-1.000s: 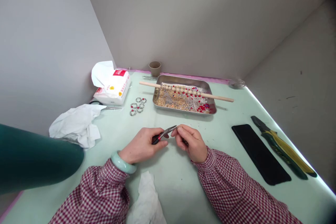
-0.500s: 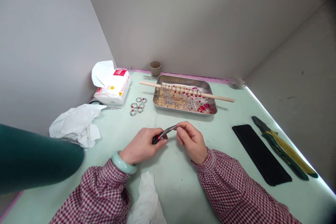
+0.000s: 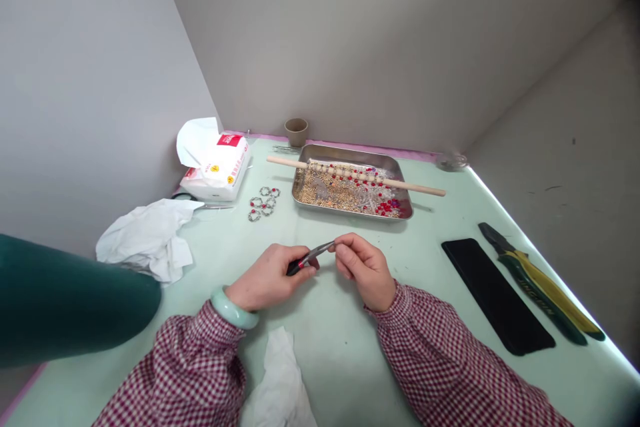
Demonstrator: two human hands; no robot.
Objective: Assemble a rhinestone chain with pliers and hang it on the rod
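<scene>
My left hand (image 3: pixel 273 277) is wrapped round the dark handles of small pliers (image 3: pixel 311 257), whose thin metal jaws point right. The tip of the jaws meets the fingers of my right hand (image 3: pixel 367 270). Those fingers are pinched together on something too small to make out. Beyond my hands, a metal tray (image 3: pixel 345 213) holds gold, clear and red beads. A wooden stick (image 3: pixel 417 187) with rings strung along it rests across the tray's rims. Several beaded rings (image 3: pixel 264 203) with red beads lie on the table left of the tray.
A tissue pack (image 3: pixel 220 170), scissors (image 3: pixel 215 206) and a crumpled tissue (image 3: pixel 145 240) lie at left, near a dark green cylinder (image 3: pixel 75 303). A small cup (image 3: pixel 296 131) stands behind. At right are a black case (image 3: pixel 497 293) and large pliers (image 3: pixel 540 283). Another tissue (image 3: pixel 280 380) lies in front.
Both hands keep nearly the same pose. The small pliers have shifted very slightly left, their tip still at my right fingers. The whole view has moved a little.
</scene>
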